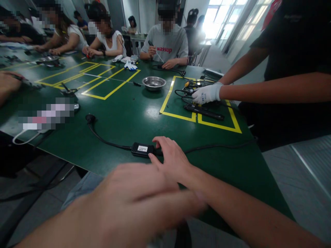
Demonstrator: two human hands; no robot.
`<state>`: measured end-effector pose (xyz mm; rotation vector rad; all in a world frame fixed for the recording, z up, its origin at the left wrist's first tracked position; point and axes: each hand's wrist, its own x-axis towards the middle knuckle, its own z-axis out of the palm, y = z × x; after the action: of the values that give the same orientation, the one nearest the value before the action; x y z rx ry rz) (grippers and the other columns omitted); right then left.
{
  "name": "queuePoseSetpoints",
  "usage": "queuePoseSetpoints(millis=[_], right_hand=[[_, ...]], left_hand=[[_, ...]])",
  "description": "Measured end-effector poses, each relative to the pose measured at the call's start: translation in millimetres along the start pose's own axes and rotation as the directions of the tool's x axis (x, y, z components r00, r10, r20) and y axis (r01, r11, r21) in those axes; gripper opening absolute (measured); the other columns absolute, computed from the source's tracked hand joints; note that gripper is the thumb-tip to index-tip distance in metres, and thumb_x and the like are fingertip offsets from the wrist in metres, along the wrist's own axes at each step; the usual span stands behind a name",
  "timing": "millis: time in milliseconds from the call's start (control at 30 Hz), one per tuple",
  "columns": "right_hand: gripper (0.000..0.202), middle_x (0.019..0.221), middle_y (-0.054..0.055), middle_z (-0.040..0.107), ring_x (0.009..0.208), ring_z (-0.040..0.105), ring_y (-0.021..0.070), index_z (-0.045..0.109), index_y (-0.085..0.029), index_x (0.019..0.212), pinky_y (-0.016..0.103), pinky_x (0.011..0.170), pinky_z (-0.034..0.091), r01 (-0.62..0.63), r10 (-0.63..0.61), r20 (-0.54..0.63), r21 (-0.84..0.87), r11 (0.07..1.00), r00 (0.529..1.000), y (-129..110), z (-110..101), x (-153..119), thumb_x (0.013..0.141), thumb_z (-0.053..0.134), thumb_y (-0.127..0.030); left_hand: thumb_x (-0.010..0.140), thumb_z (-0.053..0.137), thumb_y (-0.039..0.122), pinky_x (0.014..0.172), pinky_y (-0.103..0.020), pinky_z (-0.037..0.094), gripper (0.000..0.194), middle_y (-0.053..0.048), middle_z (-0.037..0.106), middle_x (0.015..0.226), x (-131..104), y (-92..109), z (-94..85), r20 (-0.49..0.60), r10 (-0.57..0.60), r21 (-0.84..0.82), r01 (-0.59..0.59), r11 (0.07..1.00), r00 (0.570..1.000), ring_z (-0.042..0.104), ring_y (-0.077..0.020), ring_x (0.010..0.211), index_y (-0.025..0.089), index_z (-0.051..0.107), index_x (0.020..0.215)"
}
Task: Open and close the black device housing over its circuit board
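Note:
A black power cord (103, 140) lies across the green table, with a plug (90, 119) at its left end. Set into the cord is a black in-line box (133, 149) with a white printed label. My right hand (174, 156) grips the box's right end, thumb on the near side and fingers on the far side. From there the cord runs on toward the table's right edge. Closer to the camera, my left hand (139, 199) is blurred and hangs in front of my right wrist. Its fingers point right; whether they hold anything is unclear.
A metal bowl (154, 83) stands mid-table. To the right, a co-worker's gloved hand (207, 93) rests among black cables and a dark rod-shaped tool (204, 112) inside yellow tape (178, 117). A power strip (48, 115), partly pixelated, lies left. People sit opposite.

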<state>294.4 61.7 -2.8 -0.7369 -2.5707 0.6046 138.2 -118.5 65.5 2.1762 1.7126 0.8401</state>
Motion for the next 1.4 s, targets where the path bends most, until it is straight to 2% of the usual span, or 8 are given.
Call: queuePoseSetpoints(millis=[100, 200, 333, 533, 867, 1167, 1267, 1400], right_hand=[[0.019, 0.106, 0.012, 0.072, 0.096, 0.065, 0.0307, 0.065, -0.019, 0.113, 0.046, 0.086, 0.049, 0.011, -0.010, 0.015, -0.086, 0.996, 1.000, -5, -1, -3, 0.102, 0.058, -0.033], [0.020, 0.107, 0.013, 0.073, 0.095, 0.067, 0.0311, 0.065, -0.019, 0.115, 0.047, 0.087, 0.049, 0.005, -0.001, 0.024, -0.136, 0.991, 1.000, -9, -2, -5, 0.104, 0.055, -0.032], [0.018, 0.106, 0.011, 0.075, 0.093, 0.069, 0.0287, 0.063, -0.021, 0.117, 0.043, 0.086, 0.051, -0.016, 0.022, 0.052, -0.115, 0.993, 0.998, -10, -2, -6, 0.104, 0.060, -0.033], [0.011, 0.098, 0.006, 0.075, 0.083, 0.069, 0.0246, 0.062, -0.024, 0.104, 0.039, 0.077, 0.050, -0.038, 0.040, 0.061, -0.022, 0.999, 0.997, -4, -2, -4, 0.102, 0.065, -0.034], [0.010, 0.097, 0.007, 0.072, 0.083, 0.067, 0.0234, 0.062, -0.023, 0.100, 0.037, 0.075, 0.049, 0.023, -0.024, 0.022, 0.031, 0.999, 0.999, 1, -5, -8, 0.100, 0.063, -0.033], [0.049, 0.098, 0.006, 0.071, 0.085, 0.067, 0.0261, 0.057, -0.021, 0.130, 0.043, 0.084, 0.052, -0.048, 0.048, 0.019, 0.033, 0.998, 0.999, -1, -4, -8, 0.089, 0.074, -0.042], [0.059, 0.099, 0.006, 0.071, 0.086, 0.067, 0.0269, 0.053, -0.021, 0.140, 0.045, 0.087, 0.052, -0.056, 0.056, 0.019, 0.032, 0.998, 0.998, -1, -4, -9, 0.088, 0.074, -0.042], [0.052, 0.100, 0.007, 0.071, 0.087, 0.067, 0.0269, 0.057, -0.021, 0.135, 0.044, 0.087, 0.052, -0.018, 0.018, 0.015, 0.025, 1.000, 1.000, 1, -4, -8, 0.090, 0.072, -0.042]], left_hand=[[0.112, 0.042, 0.026, 0.090, -0.047, 0.060, 0.040, -0.011, 0.078, 0.123, 36, -37, 3.6, -0.041, 0.045, 0.136, -0.039, 0.990, 0.998, 0.072, -0.0300, 0.109, 0.027, 0.075, 0.134], [0.111, 0.045, 0.032, 0.083, -0.047, 0.056, 0.030, -0.013, 0.077, 0.111, 45, -75, 11.6, -0.101, -0.034, 0.329, 0.065, 0.942, 0.994, 0.071, -0.0317, 0.099, 0.019, 0.072, 0.116], [0.111, 0.045, 0.040, 0.077, -0.039, 0.054, 0.028, -0.008, 0.070, 0.095, 35, -99, 16.2, -0.067, -0.123, 0.204, 0.135, 0.970, 0.990, 0.067, -0.0256, 0.084, 0.020, 0.065, 0.109], [0.110, 0.046, 0.040, 0.075, -0.034, 0.053, 0.029, -0.006, 0.072, 0.096, 36, -104, 10.4, 0.014, -0.084, 0.129, 0.082, 0.988, 0.996, 0.068, -0.0232, 0.084, 0.021, 0.066, 0.115], [0.106, 0.064, 0.047, 0.078, -0.033, 0.055, 0.036, -0.008, 0.073, 0.105, 35, -103, 12.2, -0.003, -0.046, 0.089, 0.046, 0.995, 0.999, 0.071, -0.0235, 0.092, 0.021, 0.072, 0.129], [0.109, 0.060, 0.045, 0.085, -0.035, 0.057, 0.033, -0.009, 0.069, 0.109, 32, -112, 9.4, -0.178, -0.090, -0.027, 0.086, 0.996, 0.980, 0.066, -0.0235, 0.095, 0.019, 0.067, 0.128], [0.108, 0.065, 0.045, 0.088, -0.036, 0.056, 0.033, -0.010, 0.070, 0.114, 33, -110, 11.2, -0.094, -0.043, 0.021, 0.045, 0.999, 0.995, 0.067, -0.0245, 0.101, 0.020, 0.069, 0.129], [0.108, 0.064, 0.047, 0.087, -0.037, 0.054, 0.035, -0.010, 0.071, 0.112, 37, -104, 13.5, -0.003, -0.002, 0.086, 0.002, 0.996, 1.000, 0.067, -0.0254, 0.099, 0.020, 0.072, 0.130]])
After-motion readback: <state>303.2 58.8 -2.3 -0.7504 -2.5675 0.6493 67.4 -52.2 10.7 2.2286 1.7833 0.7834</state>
